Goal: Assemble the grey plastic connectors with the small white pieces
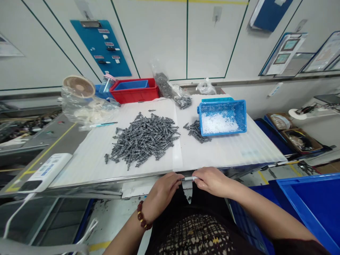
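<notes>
Grey plastic parts lie in a large heap (142, 141) on a white sheet (233, 152) covering the table, with a smaller heap (196, 131) just to its right. Beyond that smaller heap, a blue basket (212, 130) sits tilted on the sheet, holding loose white bits (216, 124). At the far edge stands a red crate (148, 95) with a blue tray (131, 85) inside it, and a clear bag of grey parts (166, 86) slumps just to its right. A small fan (79, 86) and a clear bag of white stuff (87, 111) sit far left. A big blue crate (308, 209) lies near right, below the table, beside the right arm.

Just off the table's near edge, the left hand (160, 194) and right hand (212, 181) both grip one small grey part (189, 179) between their fingers. Its long axis runs level, left to right, across the person's front.
</notes>
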`<state>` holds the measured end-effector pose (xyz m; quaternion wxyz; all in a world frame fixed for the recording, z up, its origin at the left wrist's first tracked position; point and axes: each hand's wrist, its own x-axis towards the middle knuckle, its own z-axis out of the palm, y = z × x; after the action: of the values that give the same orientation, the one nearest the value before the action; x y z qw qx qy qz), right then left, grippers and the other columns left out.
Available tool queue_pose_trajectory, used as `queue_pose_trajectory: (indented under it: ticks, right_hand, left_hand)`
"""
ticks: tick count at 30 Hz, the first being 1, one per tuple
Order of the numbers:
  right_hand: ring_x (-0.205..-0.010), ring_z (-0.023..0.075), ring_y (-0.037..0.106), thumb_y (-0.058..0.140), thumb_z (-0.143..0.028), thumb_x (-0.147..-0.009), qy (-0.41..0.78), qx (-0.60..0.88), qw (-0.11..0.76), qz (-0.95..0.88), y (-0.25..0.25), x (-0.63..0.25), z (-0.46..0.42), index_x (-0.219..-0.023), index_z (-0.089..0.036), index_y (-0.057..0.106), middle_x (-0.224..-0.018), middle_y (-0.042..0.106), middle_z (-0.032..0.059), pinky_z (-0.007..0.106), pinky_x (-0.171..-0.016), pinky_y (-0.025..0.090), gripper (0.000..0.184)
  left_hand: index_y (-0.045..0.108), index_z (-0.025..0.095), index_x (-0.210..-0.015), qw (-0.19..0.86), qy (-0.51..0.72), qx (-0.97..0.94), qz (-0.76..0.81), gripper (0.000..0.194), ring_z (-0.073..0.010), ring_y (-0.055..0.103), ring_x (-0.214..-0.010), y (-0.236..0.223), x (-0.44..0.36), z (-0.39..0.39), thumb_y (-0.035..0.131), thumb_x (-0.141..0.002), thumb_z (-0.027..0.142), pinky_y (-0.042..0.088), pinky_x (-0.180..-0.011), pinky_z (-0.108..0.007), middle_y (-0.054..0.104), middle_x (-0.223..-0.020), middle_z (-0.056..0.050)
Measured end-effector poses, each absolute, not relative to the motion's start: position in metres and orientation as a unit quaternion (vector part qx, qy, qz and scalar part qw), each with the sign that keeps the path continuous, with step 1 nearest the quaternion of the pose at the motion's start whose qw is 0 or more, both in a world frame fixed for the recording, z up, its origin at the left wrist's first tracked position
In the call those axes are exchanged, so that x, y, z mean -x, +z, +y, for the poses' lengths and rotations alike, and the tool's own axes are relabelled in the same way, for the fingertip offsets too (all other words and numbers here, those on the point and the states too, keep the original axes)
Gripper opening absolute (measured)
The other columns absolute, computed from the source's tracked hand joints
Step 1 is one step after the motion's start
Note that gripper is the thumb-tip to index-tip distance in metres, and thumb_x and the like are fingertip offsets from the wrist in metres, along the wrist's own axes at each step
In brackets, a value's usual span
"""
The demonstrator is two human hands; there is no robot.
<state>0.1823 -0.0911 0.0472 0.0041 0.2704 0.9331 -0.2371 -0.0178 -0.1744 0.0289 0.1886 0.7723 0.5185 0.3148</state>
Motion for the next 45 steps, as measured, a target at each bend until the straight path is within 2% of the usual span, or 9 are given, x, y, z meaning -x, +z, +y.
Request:
queue_pose_trajectory:
  ticks: [8, 11, 17, 23, 32, 42, 45]
  right_hand:
    - [-0.072, 0.0161, 0.053, 0.043, -0.018, -0.087, -0.245, -0.266, -0.006, 0.932, 0.049, -0.178, -0.093, -0.086, -0.018, 0.059, -0.082, 0.063, 0.0032, 0.024, -0.058, 0.027, 0.016]
    - [-0.07, 0.0158, 0.052, 0.045, -0.02, -0.087, -0.229, -0.278, 0.001, 0.933, 0.047, -0.178, -0.093, -0.081, -0.017, 0.059, -0.078, 0.063, 0.0036, 0.024, -0.057, 0.025, 0.015]
    - [-0.066, 0.0161, 0.054, 0.049, -0.032, -0.087, -0.185, -0.309, 0.012, 0.933, 0.042, -0.176, -0.095, -0.075, -0.017, 0.061, -0.072, 0.063, 0.004, 0.025, -0.055, 0.023, 0.023]
    - [-0.068, 0.0191, 0.058, 0.049, -0.042, -0.086, -0.139, -0.336, 0.025, 0.931, 0.041, -0.174, -0.098, -0.074, -0.017, 0.065, -0.073, 0.067, 0.0069, 0.026, -0.055, 0.025, 0.031]
    - [-0.071, 0.0222, 0.062, 0.049, -0.055, -0.082, -0.117, -0.39, 0.059, 0.911, 0.045, -0.168, -0.103, -0.076, -0.017, 0.068, -0.075, 0.069, 0.0087, 0.026, -0.056, 0.032, 0.042]
    - [-0.072, 0.0229, 0.062, 0.048, -0.052, -0.082, -0.127, -0.442, 0.039, 0.887, 0.041, -0.17, -0.102, -0.076, -0.018, 0.066, -0.075, 0.068, 0.0079, 0.027, -0.058, 0.035, 0.039]
    - [-0.076, 0.0241, 0.062, 0.047, -0.048, -0.083, -0.151, -0.436, 0.014, 0.887, 0.039, -0.173, -0.102, -0.079, -0.018, 0.065, -0.077, 0.067, 0.0081, 0.028, -0.062, 0.038, 0.035]
  left_hand:
    - [0.06, 0.018, -0.102, 0.182, 0.316, -0.769, 0.525, 0.022, -0.0146, 0.061, -0.073, 0.027, 0.017, -0.176, 0.043, -0.088, 0.013, 0.051, -0.067, -0.025, 0.065, -0.082, -0.005]
    - [0.06, 0.018, -0.1, 0.179, 0.319, -0.766, 0.529, 0.021, -0.0143, 0.061, -0.07, 0.027, 0.016, -0.176, 0.044, -0.088, 0.014, 0.051, -0.066, -0.025, 0.065, -0.079, -0.004]
    - [0.061, 0.018, -0.096, 0.18, 0.323, -0.757, 0.539, 0.018, -0.0146, 0.063, -0.068, 0.028, 0.013, -0.178, 0.044, -0.089, 0.019, 0.052, -0.067, -0.025, 0.066, -0.074, -0.003]
    - [0.061, 0.018, -0.094, 0.197, 0.31, -0.755, 0.544, 0.016, -0.0144, 0.062, -0.069, 0.028, 0.011, -0.18, 0.046, -0.089, 0.019, 0.051, -0.064, -0.024, 0.066, -0.075, -0.002]
    - [0.06, 0.019, -0.096, 0.226, 0.288, -0.744, 0.559, 0.018, -0.0158, 0.063, -0.075, 0.03, 0.008, -0.183, 0.044, -0.089, 0.019, 0.051, -0.069, -0.025, 0.067, -0.079, -0.003]
    - [0.059, 0.02, -0.093, 0.289, 0.318, -0.688, 0.585, 0.014, -0.0129, 0.063, -0.066, 0.029, 0.013, -0.182, 0.047, -0.088, 0.022, 0.048, -0.064, -0.023, 0.066, -0.072, 0.002]
    - [0.061, 0.02, -0.091, 0.268, 0.341, -0.674, 0.598, 0.012, -0.0132, 0.063, -0.067, 0.027, 0.012, -0.183, 0.05, -0.086, 0.02, 0.047, -0.066, -0.023, 0.066, -0.071, 0.001]
